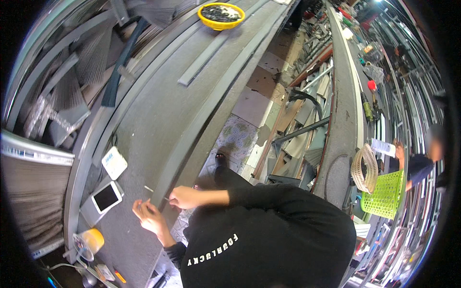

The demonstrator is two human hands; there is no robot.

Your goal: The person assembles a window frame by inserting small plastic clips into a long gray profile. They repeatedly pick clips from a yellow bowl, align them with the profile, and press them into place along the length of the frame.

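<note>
A long grey metal profile (204, 117) lies lengthwise along the grey worktable, its near end between my hands. My left hand (151, 220) is at the left side of that end, fingers bent and drawn together; what they pinch, if anything, is too small to make out. My right hand (186, 197) is closed at the right side of the profile, with a small light bit showing at its fingertips. A thin light rod (149, 188) sticks out left of the profile, above my left fingers. Whether it joins the bit at my right hand I cannot tell.
A yellow basket (221, 27) of dark parts and a shorter grey strip (204, 60) lie farther up the table. A white tablet-like device (106, 197), a white box (114, 163) and a yellow cup (92, 240) stand at left. Another person (417, 165) is by a green basket (384, 192).
</note>
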